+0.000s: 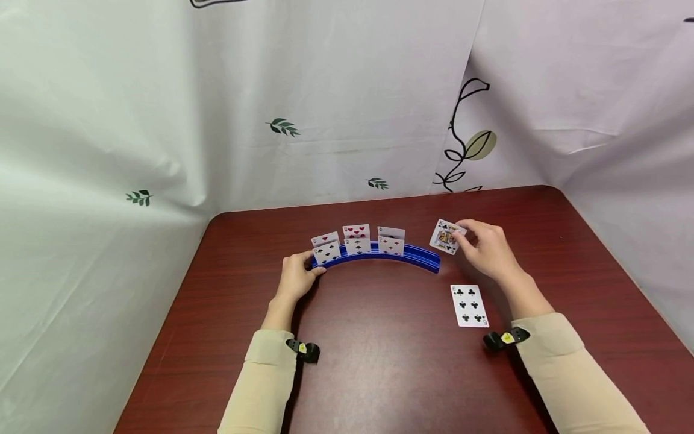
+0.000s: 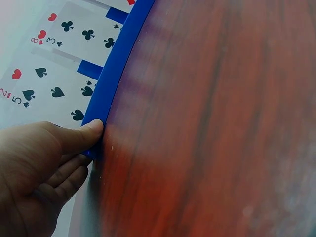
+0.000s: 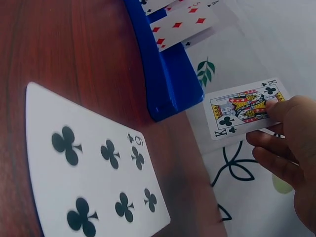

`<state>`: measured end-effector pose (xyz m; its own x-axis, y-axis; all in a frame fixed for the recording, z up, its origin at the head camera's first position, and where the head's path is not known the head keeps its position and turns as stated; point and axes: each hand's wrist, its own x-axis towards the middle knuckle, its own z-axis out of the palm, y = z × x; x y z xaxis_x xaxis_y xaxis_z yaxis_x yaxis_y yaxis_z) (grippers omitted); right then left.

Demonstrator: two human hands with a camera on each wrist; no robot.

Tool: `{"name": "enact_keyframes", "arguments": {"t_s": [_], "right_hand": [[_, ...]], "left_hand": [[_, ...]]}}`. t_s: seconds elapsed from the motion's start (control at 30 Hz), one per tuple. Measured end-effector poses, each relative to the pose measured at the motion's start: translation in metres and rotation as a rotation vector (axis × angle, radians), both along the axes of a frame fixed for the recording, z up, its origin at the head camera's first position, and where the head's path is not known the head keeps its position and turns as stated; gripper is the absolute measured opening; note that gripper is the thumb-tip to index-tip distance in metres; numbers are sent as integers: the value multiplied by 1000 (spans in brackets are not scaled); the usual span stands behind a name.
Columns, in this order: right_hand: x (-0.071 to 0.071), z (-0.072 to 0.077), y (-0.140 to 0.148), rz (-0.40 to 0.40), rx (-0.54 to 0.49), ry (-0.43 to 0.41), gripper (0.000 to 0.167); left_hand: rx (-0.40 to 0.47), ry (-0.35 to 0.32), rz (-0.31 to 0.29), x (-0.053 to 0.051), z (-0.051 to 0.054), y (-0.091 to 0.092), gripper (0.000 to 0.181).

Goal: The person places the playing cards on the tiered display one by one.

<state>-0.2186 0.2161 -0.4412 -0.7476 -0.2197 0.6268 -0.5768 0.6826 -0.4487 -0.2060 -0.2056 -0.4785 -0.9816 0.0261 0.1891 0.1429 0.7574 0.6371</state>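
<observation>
A curved blue card holder (image 1: pixel 420 258) stands on the table with playing cards upright in its slots, in front and back rows. My left hand (image 1: pixel 296 276) grips its left end, thumb on the front edge (image 2: pixel 101 106). Beside that hand are the five of spades (image 2: pixel 54 91) and, behind it, a two of hearts. The three of clubs (image 2: pixel 81 32) and a five of diamonds (image 3: pixel 180 23) stand farther along. My right hand (image 1: pixel 488 248) pinches the king of clubs (image 3: pixel 242 106) by its edge, just off the holder's right end. Face up on the table lies the six of clubs (image 1: pixel 469 306).
The dark red-brown wooden table (image 1: pixel 374 361) has its far edge against a white cloth backdrop (image 1: pixel 347 90) printed with leaves. Cloth also hangs along the left and right sides. Each wrist wears a small black camera (image 1: pixel 310 352).
</observation>
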Motion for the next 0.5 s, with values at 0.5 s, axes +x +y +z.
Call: {"name": "enact_keyframes", "arguments": {"t_s": [0.5], "right_hand": [[-4,5,-14,39,-8,-3,17]], "left_hand": [[4,-7,9,-1,-3,-1,43]]}}
